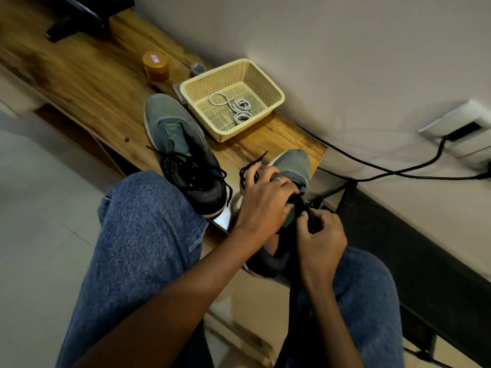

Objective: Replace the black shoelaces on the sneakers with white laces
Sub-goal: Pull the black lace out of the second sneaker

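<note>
Two grey-green sneakers lie on a low wooden table [87, 83]. The left sneaker [175, 144] rests alone, and its black laces [195, 172] hang loose over the tongue. The right sneaker [291, 166] is at the table's near corner, mostly hidden under my hands. My left hand [263, 197] presses down on its upper, and a black lace end [252, 164] loops out past the fingers. My right hand [320, 240] pinches a black lace [305, 208] pulled up from the eyelets. White laces [235, 106] lie coiled in a yellow mesh basket [268, 86].
An orange-lidded jar [156, 65] and a small round tin [198, 68] stand behind the basket. A black cable [385, 168] runs along the wall to a socket [462, 128]. A dark monitor stand [79, 22] sits at the far left. My jeans-clad knees flank the table edge.
</note>
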A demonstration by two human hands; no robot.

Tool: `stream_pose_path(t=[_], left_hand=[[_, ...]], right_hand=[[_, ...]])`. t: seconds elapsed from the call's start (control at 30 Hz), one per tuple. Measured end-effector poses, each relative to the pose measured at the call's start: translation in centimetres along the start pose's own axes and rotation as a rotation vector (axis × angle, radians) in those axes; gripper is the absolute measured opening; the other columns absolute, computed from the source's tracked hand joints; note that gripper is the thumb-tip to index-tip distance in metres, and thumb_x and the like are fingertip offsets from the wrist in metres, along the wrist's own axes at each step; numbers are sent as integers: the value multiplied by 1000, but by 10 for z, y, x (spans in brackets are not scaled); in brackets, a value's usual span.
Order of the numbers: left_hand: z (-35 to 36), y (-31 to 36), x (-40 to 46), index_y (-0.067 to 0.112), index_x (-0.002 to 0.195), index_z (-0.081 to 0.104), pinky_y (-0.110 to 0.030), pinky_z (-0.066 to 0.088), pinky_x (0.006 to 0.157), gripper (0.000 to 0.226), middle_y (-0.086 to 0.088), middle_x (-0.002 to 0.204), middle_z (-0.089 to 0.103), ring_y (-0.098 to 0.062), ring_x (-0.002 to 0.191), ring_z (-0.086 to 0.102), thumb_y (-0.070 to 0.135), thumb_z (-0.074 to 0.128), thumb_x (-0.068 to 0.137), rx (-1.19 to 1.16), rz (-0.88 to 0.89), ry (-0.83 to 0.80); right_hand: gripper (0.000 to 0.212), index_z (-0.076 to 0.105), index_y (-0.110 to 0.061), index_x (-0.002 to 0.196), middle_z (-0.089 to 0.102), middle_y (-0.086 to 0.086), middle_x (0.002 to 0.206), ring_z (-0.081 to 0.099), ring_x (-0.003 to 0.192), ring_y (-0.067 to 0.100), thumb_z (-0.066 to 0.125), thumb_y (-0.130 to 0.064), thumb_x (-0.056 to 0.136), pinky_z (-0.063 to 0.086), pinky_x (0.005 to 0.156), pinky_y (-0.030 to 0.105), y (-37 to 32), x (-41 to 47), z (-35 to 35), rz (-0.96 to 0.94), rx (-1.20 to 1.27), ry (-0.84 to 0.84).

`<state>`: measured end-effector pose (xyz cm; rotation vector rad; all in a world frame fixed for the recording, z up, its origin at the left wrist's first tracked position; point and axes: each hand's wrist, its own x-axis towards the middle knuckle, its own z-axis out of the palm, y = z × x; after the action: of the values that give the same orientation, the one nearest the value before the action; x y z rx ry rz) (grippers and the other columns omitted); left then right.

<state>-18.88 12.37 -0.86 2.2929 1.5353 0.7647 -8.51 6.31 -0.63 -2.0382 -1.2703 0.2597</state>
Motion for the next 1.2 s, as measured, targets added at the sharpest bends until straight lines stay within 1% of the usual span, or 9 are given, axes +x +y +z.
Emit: stream_pose_path(t=[0.17,0.3,0.4,0.5,0.57,0.7,0.83,1.03,1.2], left_hand=[[2,-2,1,23,79,72,-40,20,105,10,7,80,70,-18,94,63,26,80,73,-7,30,105],[5,3,-1,21,80,69,-41,20,108,5,8,75,67,-15,84,64,23,73,82,-47,1,174],[-2,3,1,19,89,64,-45,30,107,3,6,81,65,-15,82,61,19,61,92,-234,-191,274],[-10,-5,7,15,95,62,-46,45,89,5,3,90,64,-16,85,57,18,58,93,-466,-437,396],[-9,-4,6,15,99,60,-44,44,88,7,1,96,63,-18,91,56,17,57,92,-478,-480,353],[-3,3,1,23,121,55,-40,28,102,36,3,121,60,-21,115,49,30,57,86,-206,-211,183],[2,2,-1,29,108,69,-43,14,104,30,8,116,66,-20,122,48,32,70,78,-12,-26,-19],[4,5,-3,28,79,74,-43,18,104,5,14,79,69,-14,91,62,31,77,78,5,-73,119],[2,11,-4,25,88,66,-46,20,109,5,11,89,67,-15,94,60,27,62,90,-189,-266,146]], right_hand=[[12,67,-2,93,59,9,87,52,75,15,64,-11,88,30,62,17,-1,-2,1,-4,-20,-1],[12,67,-2,93,59,9,87,50,74,14,63,-12,88,28,60,16,-3,-3,1,7,-19,10],[13,67,-3,93,59,9,88,50,75,14,62,-13,89,27,59,18,-3,-1,1,49,-32,30],[15,67,-2,97,60,9,92,53,80,15,62,-14,88,28,62,16,-2,1,0,72,-27,41],[16,67,-2,98,60,8,93,53,82,15,62,-14,89,29,64,16,-1,1,-1,73,-42,30],[13,65,-2,94,59,10,91,49,77,14,61,-13,90,27,61,18,-1,0,-1,61,-54,15],[14,65,-1,95,59,12,92,49,78,14,62,-14,90,26,62,19,-1,1,-1,31,-90,-12],[14,64,-3,95,58,10,92,49,78,15,61,-15,91,31,65,24,-6,-3,1,33,-105,-5],[15,64,-4,96,58,10,94,53,81,19,60,-17,91,33,67,26,-9,-2,1,57,-106,7]])
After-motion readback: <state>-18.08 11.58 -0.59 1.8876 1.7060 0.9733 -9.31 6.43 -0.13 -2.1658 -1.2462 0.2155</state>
